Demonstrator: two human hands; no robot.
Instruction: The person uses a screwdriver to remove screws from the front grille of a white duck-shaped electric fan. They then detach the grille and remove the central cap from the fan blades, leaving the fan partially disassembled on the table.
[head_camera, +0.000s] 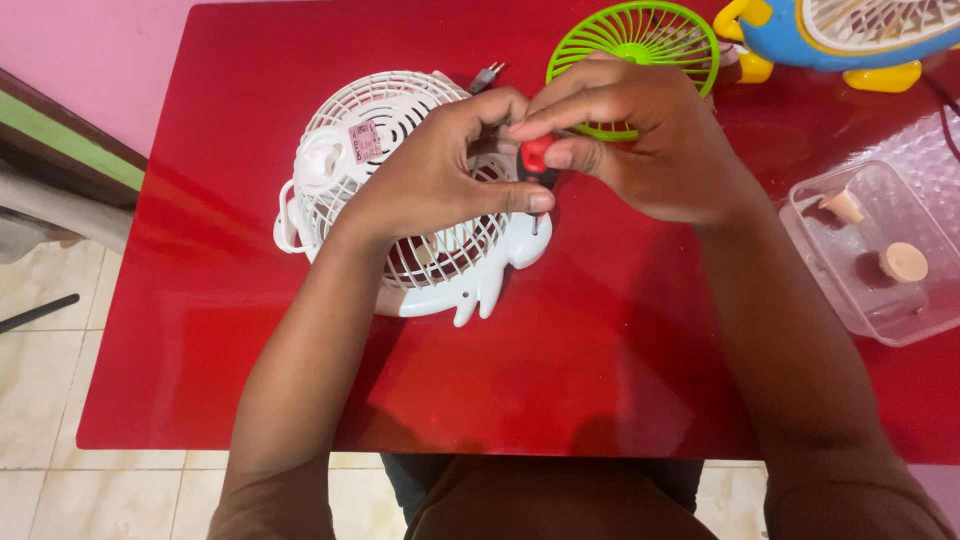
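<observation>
A small white fan (400, 190) with a grille lies flat on the red table (250, 330). My left hand (440, 170) rests on the grille, and its thumb and fingers steady a red-and-black screwdriver (537, 160). My right hand (640, 140) grips the screwdriver's red handle from above. The tip stands upright on the fan's white rim near the foot (525, 245). A pink label (365, 140) sits on the back of the fan.
A green fan grille (650, 35) lies behind my hands. A blue and yellow fan (850, 35) stands at the back right. A clear plastic box (875, 255) with small tan parts sits at right. A plug (486, 76) lies near the fan. Tiled floor shows at left.
</observation>
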